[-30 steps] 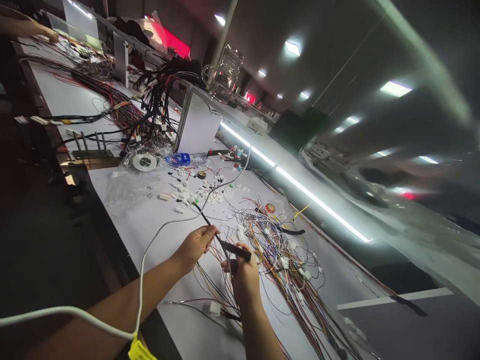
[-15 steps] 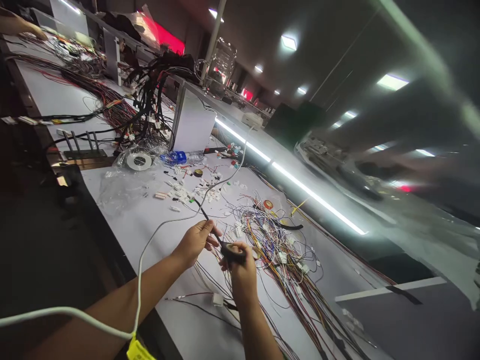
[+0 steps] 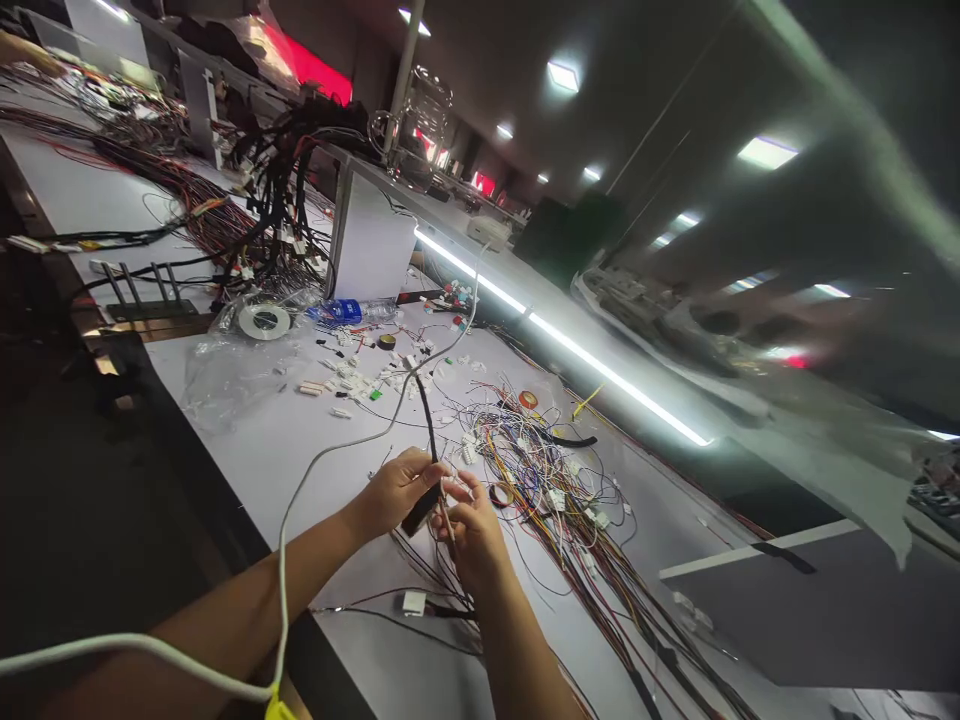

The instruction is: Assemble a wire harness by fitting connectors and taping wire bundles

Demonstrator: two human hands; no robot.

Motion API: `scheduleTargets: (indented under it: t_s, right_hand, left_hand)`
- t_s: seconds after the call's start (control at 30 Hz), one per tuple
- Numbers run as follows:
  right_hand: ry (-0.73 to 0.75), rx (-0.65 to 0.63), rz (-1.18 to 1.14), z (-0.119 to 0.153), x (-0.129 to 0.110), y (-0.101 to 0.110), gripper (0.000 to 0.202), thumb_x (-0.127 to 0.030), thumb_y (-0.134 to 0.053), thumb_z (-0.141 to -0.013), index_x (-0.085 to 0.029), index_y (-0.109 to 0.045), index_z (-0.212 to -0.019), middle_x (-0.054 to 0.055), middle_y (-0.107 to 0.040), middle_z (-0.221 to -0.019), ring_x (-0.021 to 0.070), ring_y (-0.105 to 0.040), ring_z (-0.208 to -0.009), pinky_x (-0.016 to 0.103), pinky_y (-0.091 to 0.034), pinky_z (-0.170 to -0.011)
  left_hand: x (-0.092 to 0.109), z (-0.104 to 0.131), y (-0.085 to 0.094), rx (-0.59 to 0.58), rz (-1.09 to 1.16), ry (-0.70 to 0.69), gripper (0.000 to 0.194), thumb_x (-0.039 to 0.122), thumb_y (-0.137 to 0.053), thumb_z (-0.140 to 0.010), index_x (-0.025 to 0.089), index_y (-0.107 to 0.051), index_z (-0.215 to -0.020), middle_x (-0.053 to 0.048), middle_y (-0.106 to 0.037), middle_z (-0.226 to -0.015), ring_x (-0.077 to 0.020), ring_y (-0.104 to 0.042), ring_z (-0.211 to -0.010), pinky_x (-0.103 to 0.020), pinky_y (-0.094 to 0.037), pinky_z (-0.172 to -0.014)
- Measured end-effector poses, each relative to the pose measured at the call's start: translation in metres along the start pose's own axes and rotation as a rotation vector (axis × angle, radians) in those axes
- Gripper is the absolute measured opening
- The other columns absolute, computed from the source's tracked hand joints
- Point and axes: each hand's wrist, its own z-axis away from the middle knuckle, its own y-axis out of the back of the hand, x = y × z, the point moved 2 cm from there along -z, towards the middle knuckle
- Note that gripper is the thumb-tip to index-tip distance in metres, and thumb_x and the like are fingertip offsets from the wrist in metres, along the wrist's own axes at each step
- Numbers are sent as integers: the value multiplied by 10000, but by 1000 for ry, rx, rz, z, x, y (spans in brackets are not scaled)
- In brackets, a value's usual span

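My left hand (image 3: 394, 495) is closed on a black-taped wire bundle (image 3: 427, 410), which rises from the fingers toward a white connector (image 3: 409, 362). Just below those fingers hangs a roll of black tape (image 3: 421, 510), seen nearly edge-on. My right hand (image 3: 476, 530) is close beside it on the right, its fingers bent and apart around the thin wires; whether they touch the wires is hard to see. Loose wires run down from between both hands. A white connector (image 3: 414, 603) lies on the table below them.
A tangled wire harness (image 3: 555, 490) spreads to the right. Small connectors (image 3: 352, 375) lie scattered ahead, near a plastic bottle (image 3: 352, 311) and a white spool (image 3: 264, 320). A white cable (image 3: 322, 455) crosses in front of me. At far left a co-worker's arm (image 3: 26, 50) shows.
My right hand has let go of the tape roll, which now hangs under my left hand. The taped bundle has swung more upright. The view has shifted slightly.
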Motion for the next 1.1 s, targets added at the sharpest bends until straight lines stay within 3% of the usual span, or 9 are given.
scheduleTargets:
  t_s: [0.13, 0.23, 0.4, 0.5, 0.6, 0.67, 0.77, 0.9, 1.1]
  right_hand:
    - [350, -130, 259, 17, -12, -3, 473, -131, -615, -644, -279, -550, -1088, 31, -516, -1226, 92, -599, -712, 205, -464, -543]
    - [515, -137, 504, 21, -15, -6, 296, -209, -669, -677, -240, -613, -965, 61, -573, -1107, 169, -604, -880, 250, -499, -635]
    - [177, 141, 207, 1, 4, 7, 213, -381, -553, -808, -224, -474, -930, -3, -601, -769, 116, -553, -500, 239, -421, -459]
    - [117, 113, 257, -5, 5, 16, 297, -331, -580, -768, -224, -456, -1016, -3, -605, -802, 134, -584, -556, 261, -455, -510]
    - [345, 82, 595, 0, -19, 21, 419, -194, -625, -665, -219, -512, -1068, 23, -609, -953, 182, -613, -873, 324, -489, -767]
    - [473, -99, 875, 6, -37, 17, 432, -166, -650, -644, -218, -565, -1064, 35, -610, -1053, 196, -569, -1018, 336, -435, -892]
    - [434, -295, 1140, 11, -52, 6, 307, -274, -647, -748, -206, -593, -1042, 11, -640, -901, 167, -592, -859, 310, -439, -809]
    - [290, -258, 1234, 6, -54, -3, 196, -333, -611, -805, -168, -644, -907, -15, -611, -718, 103, -527, -604, 223, -386, -581]
    - [242, -254, 1308, 1, -61, -13, 159, -309, -611, -786, -176, -698, -773, -54, -489, -497, 102, -462, -533, 219, -348, -552]
  left_hand:
    - [2, -2, 1, -11, 14, 86, 391, 537, -538, -851, 181, -696, -820, 9, -584, -657, -155, -547, -647, -257, -426, -607]
    - [-3, 1, -5, 13, 147, 170, 392, 547, -559, -832, 172, -674, -842, 18, -583, -642, -138, -529, -597, -243, -407, -558]
    - [-12, 7, -19, 108, 395, 318, 406, 581, -535, -829, 181, -600, -827, 17, -555, -634, -135, -532, -587, -239, -426, -518]
    - [-13, 8, -25, 40, 454, 353, 375, 537, -612, -794, 162, -595, -795, -27, -621, -749, -159, -590, -697, -287, -490, -636]
    - [-13, 8, -22, 44, 392, 332, 340, 467, -715, -725, 141, -634, -776, -19, -628, -727, -145, -576, -683, -269, -465, -671]
    - [-11, 7, -18, 46, 349, 320, 335, 457, -730, -710, 141, -656, -791, -7, -625, -687, -137, -548, -633, -259, -435, -629]
    - [-6, 6, -16, 25, 310, 290, 327, 450, -734, -703, 143, -676, -798, 16, -595, -629, -125, -494, -580, -247, -385, -580]
    - [-3, 6, -17, 11, 297, 249, 347, 482, -710, -715, 142, -664, -769, 24, -561, -622, -111, -438, -552, -240, -338, -552]
    - [-5, 10, -16, 38, 269, 254, 357, 473, -744, -675, 139, -645, -755, 34, -539, -605, -96, -407, -527, -232, -300, -520]
